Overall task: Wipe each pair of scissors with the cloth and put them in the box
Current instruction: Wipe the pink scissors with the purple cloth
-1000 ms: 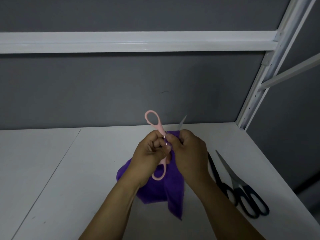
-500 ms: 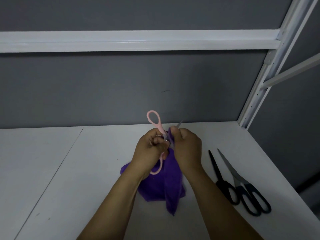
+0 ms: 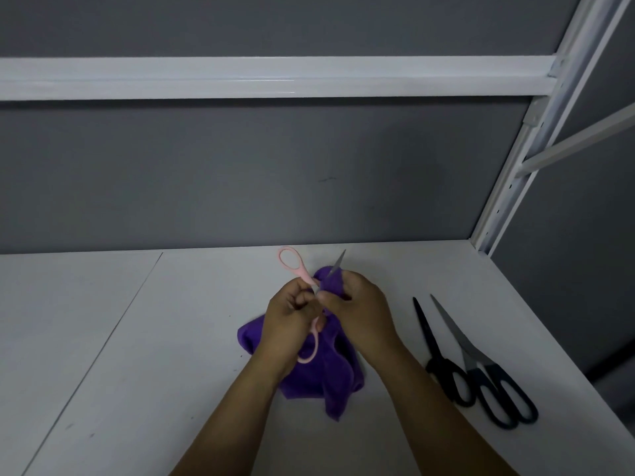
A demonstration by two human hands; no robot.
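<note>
Head view, near to far. Two bare forearms enter from the bottom edge and converge over the white shelf board (image 3: 154, 355).

Purple cloth (image 3: 319, 376): the lower part lies bunched on the board under the hands, with one corner trailing toward the camera. The upper part is drawn up into the right hand.

Left hand (image 3: 288, 321): fingers are curled round the handle shank of the pink scissors (image 3: 302, 274), which are held off the board. One pink loop hangs below the hand against the cloth. The other loop stands up beyond the knuckles.

Right hand (image 3: 364, 310): thumb and fingers pinch the cloth round a blade. The grey blade tip pokes out above the fold, pointing up and right.

Right of the cloth and apart from it, two pairs lie flat on the board, handles toward the camera and tips away. The all-black scissors (image 3: 434, 352) are just beside the grey-bladed scissors (image 3: 481, 367).

Far: grey back panel (image 3: 240, 173), white horizontal rail (image 3: 275, 77), and a white perforated upright (image 3: 508, 187) at the right corner.
</note>
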